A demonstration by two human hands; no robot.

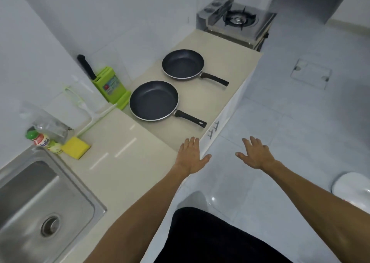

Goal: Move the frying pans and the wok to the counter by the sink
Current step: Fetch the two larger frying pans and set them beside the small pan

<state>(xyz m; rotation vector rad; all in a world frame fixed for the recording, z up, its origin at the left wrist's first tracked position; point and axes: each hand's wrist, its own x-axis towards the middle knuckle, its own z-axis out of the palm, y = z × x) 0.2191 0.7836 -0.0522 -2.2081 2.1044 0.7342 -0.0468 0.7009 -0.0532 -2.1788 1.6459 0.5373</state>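
Note:
Two dark non-stick frying pans lie on the lower beige counter [220,48], handles pointing toward the floor side. The nearer frying pan [153,100] sits just beyond the step up to the higher counter by the sink [124,162]; the farther frying pan [182,64] lies behind it. No wok is in view. My left hand [191,155] hovers flat and open over the counter's front edge, short of the nearer pan's handle. My right hand [255,152] is open too, fingers spread, over the floor beside the cabinet.
A steel sink [36,198] is at the lower left, with a yellow sponge [75,147] and a dish-soap bottle [43,140] behind it. A green knife block [109,84] stands against the wall. A gas burner [239,19] sits at the far end. A white bin [352,188] is on the floor.

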